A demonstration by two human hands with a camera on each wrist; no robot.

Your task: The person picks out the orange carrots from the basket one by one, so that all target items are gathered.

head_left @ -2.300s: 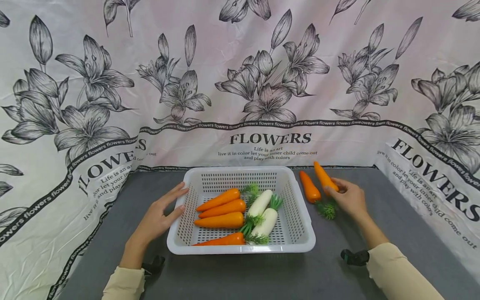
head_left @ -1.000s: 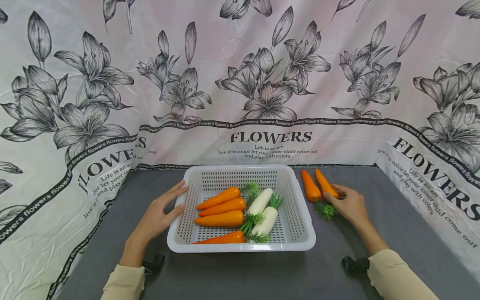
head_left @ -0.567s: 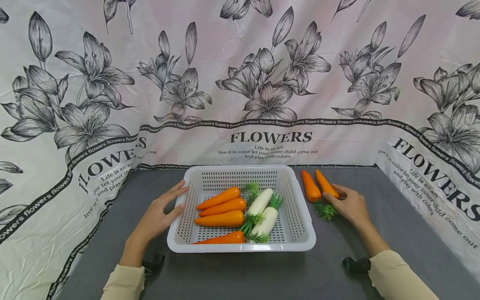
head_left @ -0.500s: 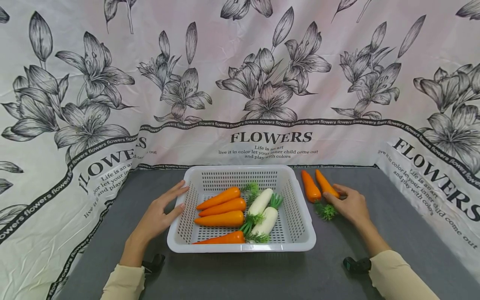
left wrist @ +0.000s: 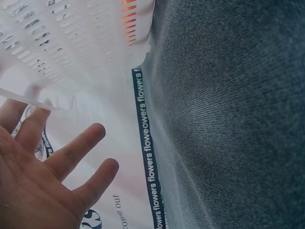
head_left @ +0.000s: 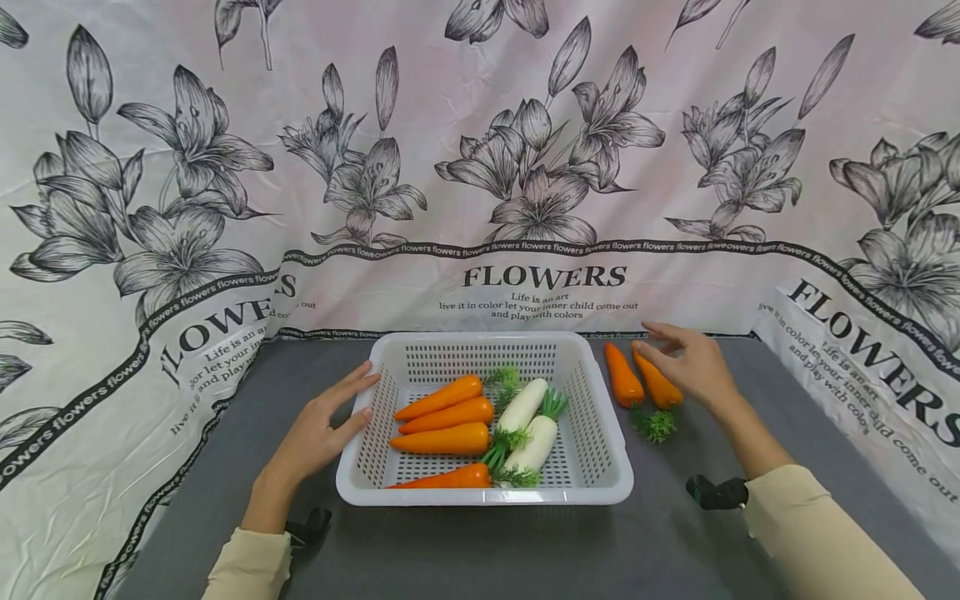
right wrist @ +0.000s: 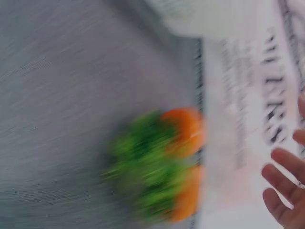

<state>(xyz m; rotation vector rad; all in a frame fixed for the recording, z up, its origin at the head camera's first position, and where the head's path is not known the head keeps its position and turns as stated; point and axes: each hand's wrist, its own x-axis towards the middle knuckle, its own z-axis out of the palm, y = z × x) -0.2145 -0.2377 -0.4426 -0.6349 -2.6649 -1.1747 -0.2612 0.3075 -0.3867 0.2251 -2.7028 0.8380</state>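
A white perforated basket [head_left: 483, 497] stands mid-table, and my left hand [head_left: 318, 429] rests its fingertips on the left rim. In the left wrist view that hand's fingers [left wrist: 81, 148] are spread and fairly straight at the basket's rim. To the right of the basket two carrots lie side by side: a left carrot [head_left: 622, 377] and a right carrot [head_left: 660, 383], with green tops [head_left: 656, 425] toward me. My right hand [head_left: 693, 367] hovers over the right carrot, its fingers loosely extended and holding nothing. The right wrist view is blurred; the fingers [right wrist: 281, 179] there are apart from the carrots.
Inside the basket lie several carrots [head_left: 442, 438] on the left and two white radishes [head_left: 522, 406] with green leaves on the right. A floral curtain [head_left: 540, 287] closes off the back and sides of the grey table [head_left: 480, 550].
The right carrot came down onto the table beside the left one. My right hand has since let go of it and risen up and back. The left hand stays at the rim.
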